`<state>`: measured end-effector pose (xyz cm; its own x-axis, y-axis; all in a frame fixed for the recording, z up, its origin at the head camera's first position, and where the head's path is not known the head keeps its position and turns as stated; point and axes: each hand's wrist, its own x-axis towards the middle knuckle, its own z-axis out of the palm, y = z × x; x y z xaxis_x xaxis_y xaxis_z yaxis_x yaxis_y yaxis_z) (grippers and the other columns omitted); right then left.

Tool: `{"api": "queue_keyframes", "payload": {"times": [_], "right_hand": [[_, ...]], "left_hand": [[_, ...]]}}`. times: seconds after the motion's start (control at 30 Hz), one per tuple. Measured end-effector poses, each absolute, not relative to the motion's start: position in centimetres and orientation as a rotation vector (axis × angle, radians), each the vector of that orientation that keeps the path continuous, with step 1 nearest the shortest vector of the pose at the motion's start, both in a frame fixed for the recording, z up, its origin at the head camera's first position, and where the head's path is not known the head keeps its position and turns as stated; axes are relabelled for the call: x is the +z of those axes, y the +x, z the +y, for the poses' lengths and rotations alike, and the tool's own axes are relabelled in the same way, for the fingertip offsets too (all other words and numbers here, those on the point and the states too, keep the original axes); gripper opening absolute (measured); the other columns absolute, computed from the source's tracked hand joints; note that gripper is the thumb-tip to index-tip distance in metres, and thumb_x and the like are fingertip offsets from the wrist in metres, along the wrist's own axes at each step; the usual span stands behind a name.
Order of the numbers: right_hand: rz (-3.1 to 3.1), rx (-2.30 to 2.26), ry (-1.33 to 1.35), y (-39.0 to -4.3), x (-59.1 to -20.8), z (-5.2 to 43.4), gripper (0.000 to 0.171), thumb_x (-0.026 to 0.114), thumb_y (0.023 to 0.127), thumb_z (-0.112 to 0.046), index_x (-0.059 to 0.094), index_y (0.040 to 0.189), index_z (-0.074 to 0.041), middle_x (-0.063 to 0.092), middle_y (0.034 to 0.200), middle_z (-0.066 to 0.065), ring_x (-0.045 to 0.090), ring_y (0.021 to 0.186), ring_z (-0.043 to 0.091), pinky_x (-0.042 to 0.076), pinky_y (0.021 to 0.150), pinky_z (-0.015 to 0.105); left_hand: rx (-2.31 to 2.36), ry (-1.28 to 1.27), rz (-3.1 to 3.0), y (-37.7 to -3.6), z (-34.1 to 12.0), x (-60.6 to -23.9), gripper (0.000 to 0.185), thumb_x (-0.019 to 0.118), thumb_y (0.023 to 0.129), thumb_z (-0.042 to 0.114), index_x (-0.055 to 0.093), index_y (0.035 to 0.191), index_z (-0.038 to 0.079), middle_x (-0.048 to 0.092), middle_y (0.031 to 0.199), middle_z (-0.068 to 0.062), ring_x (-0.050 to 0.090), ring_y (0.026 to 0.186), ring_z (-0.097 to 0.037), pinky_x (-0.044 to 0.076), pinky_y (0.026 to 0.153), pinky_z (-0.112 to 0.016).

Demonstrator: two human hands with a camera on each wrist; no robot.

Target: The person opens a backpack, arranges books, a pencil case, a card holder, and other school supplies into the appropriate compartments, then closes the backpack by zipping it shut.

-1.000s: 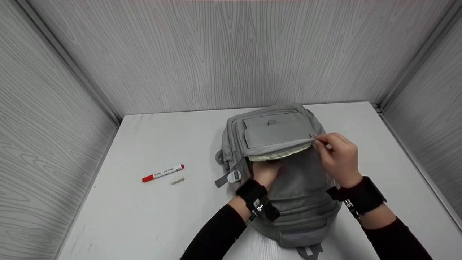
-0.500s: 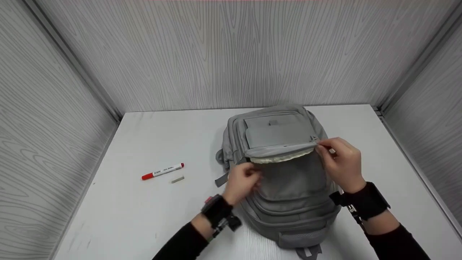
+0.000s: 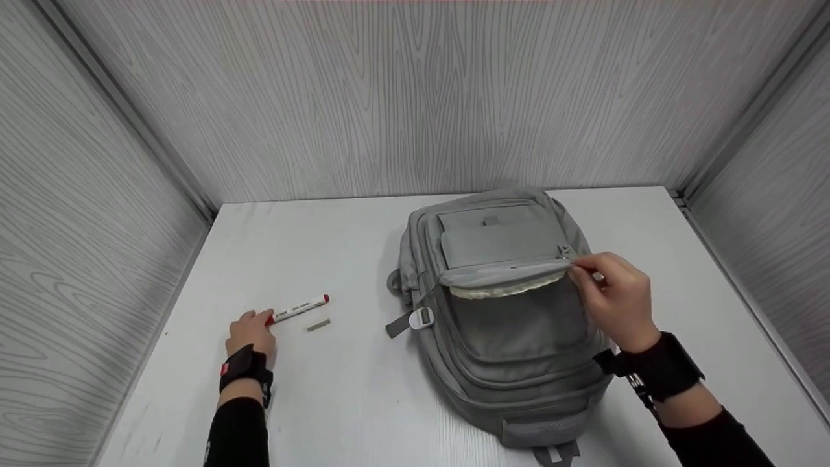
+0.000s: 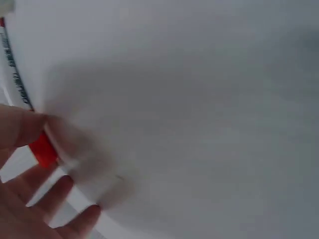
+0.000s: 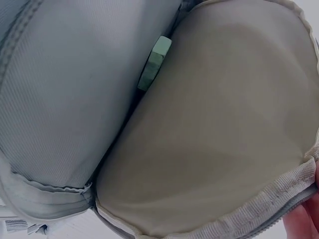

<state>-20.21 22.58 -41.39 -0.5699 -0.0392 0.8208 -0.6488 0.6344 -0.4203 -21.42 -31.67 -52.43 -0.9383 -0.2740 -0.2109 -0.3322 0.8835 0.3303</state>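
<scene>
**A:** so where's each cam sitting? Head one looks down from above and in front, wide enough to take in the whole table with the backpack.

**B:** yep. Left wrist cam sits super close to the tabletop, blurry, catching the marker; same marker shows in the head view. Right wrist cam is jammed right up against the backpack's open pocket, which the head view sees too.

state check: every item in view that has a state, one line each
backpack: lying flat on the table, front pocket unzipped and held open
red marker: capped, lying on the table
small tan piece: loose beside the marker
left hand: touching the marker's red cap end
right hand: pinching the pocket's edge
</scene>
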Motion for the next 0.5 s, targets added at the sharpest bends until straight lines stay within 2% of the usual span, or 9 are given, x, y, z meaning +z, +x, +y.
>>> {"api": "queue_keyframes", "payload": {"times": [0.07, 0.13, 0.23, 0.3, 0.37, 0.5], "right_hand": [[-2.026, 0.933, 0.538, -20.2, -41.4, 22.6, 0.014, 0.075, 0.074, 0.015, 0.07, 0.08, 0.003, 0.067, 0.073, 0.014, 0.053, 0.072, -0.007, 0.039, 0.066, 0.0], [-2.023, 0.935, 0.537, -20.2, -41.3, 22.6, 0.015, 0.075, 0.074, 0.015, 0.07, 0.08, 0.003, 0.067, 0.073, 0.015, 0.053, 0.072, -0.007, 0.039, 0.066, 0.001], [-2.023, 0.938, 0.537, -20.2, -41.2, 22.6, 0.015, 0.075, 0.073, 0.015, 0.07, 0.08, 0.003, 0.067, 0.073, 0.014, 0.053, 0.072, -0.008, 0.039, 0.066, 0.001], [-2.027, 0.934, 0.543, -20.2, -41.3, 22.7, 0.015, 0.075, 0.073, 0.015, 0.07, 0.08, 0.002, 0.067, 0.073, 0.014, 0.054, 0.072, -0.006, 0.038, 0.066, 0.001], [-2.027, 0.935, 0.55, -20.2, -41.4, 22.7, 0.016, 0.075, 0.073, 0.015, 0.07, 0.081, 0.002, 0.066, 0.073, 0.014, 0.054, 0.071, -0.004, 0.039, 0.066, 0.002], [-2.022, 0.943, 0.557, -20.1, -41.6, 22.6, 0.018, 0.074, 0.072, 0.017, 0.07, 0.082, 0.002, 0.066, 0.073, 0.014, 0.055, 0.069, 0.0, 0.039, 0.066, 0.003]], "left_hand": [[0.516, -0.44, 2.975, -21.2, -32.0, -52.8, 0.043, 0.05, 0.095, 0.001, 0.056, 0.137, 0.001, 0.048, 0.139, -0.034, 0.047, 0.124, -0.054, 0.047, 0.095, -0.062], [0.485, -0.397, 3.057, -21.1, -32.0, -52.9, 0.032, 0.058, 0.093, 0.002, 0.065, 0.124, -0.002, 0.057, 0.122, -0.033, 0.055, 0.111, -0.051, 0.051, 0.088, -0.059], [0.524, -0.37, 3.093, -21.0, -31.8, -52.6, 0.021, 0.064, 0.091, 0.002, 0.071, 0.107, -0.008, 0.062, 0.101, -0.029, 0.06, 0.096, -0.044, 0.052, 0.082, -0.054], [0.586, -0.365, 3.074, -20.9, -31.4, -52.1, 0.018, 0.065, 0.09, 0.004, 0.071, 0.101, -0.009, 0.064, 0.095, -0.026, 0.062, 0.091, -0.041, 0.052, 0.08, -0.052], [0.691, -0.372, 3.044, -20.7, -30.4, -51.2, 0.021, 0.066, 0.091, 0.009, 0.072, 0.102, -0.008, 0.068, 0.096, -0.024, 0.064, 0.089, -0.037, 0.052, 0.079, -0.049], [1.045, -0.241, 2.952, -19.0, -25.4, -48.8, 0.018, 0.071, 0.088, 0.012, 0.075, 0.096, -0.003, 0.073, 0.087, -0.016, 0.064, 0.076, -0.023, 0.051, 0.068, -0.033]]}}
